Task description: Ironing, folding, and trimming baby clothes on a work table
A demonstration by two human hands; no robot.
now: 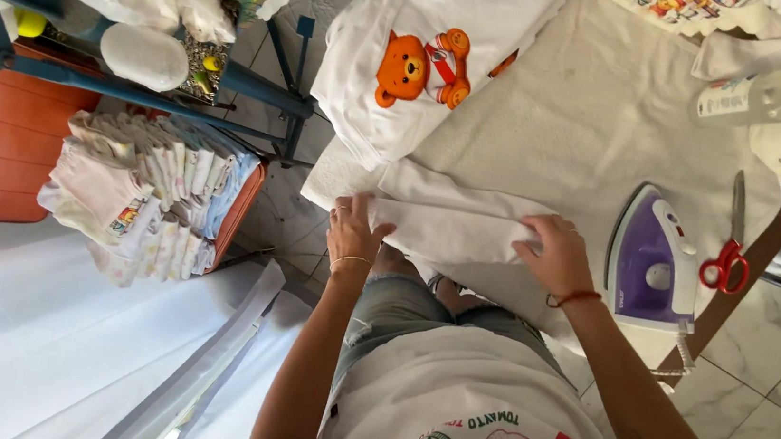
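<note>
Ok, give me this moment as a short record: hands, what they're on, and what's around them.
left hand: flat on the left end of the folded white cloth
right hand: pressing the cloth's right end
surface: cream pad on the table
above the cloth: white shirt with an orange bear print
right of hands: purple iron, then red scissors
left, lower: stack of folded clothes on an orange stool
</note>
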